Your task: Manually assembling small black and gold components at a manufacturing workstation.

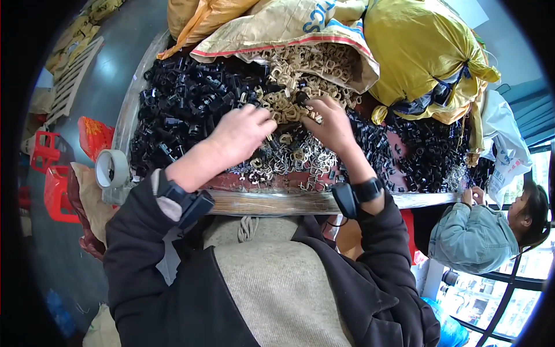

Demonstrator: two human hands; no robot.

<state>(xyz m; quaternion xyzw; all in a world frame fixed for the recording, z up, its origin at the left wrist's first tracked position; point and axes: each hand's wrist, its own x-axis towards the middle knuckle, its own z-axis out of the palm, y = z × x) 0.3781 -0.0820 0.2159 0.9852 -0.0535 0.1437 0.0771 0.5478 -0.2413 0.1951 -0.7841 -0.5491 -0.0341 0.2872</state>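
Observation:
My left hand (241, 132) is closed, its fingers curled over the near edge of a heap of tan plastic clips (283, 104). A small light piece shows at its fingertips, too small to name. Facing it, my right hand (330, 124) pinches a small black plastic part (301, 98) at the fingertips, above the tan heap. Loose silvery metal hooks (315, 156) are scattered on the table just below both hands. A large pile of black plastic parts (185, 98) spreads to the left of my left hand.
The tan clips spill from an open woven sack (277, 40). Beside it stands a full yellow sack (419, 52). More black parts (428, 150) lie to the right, where a co-worker (477, 234) sits at the table. A tape roll (112, 168) rests at the left corner.

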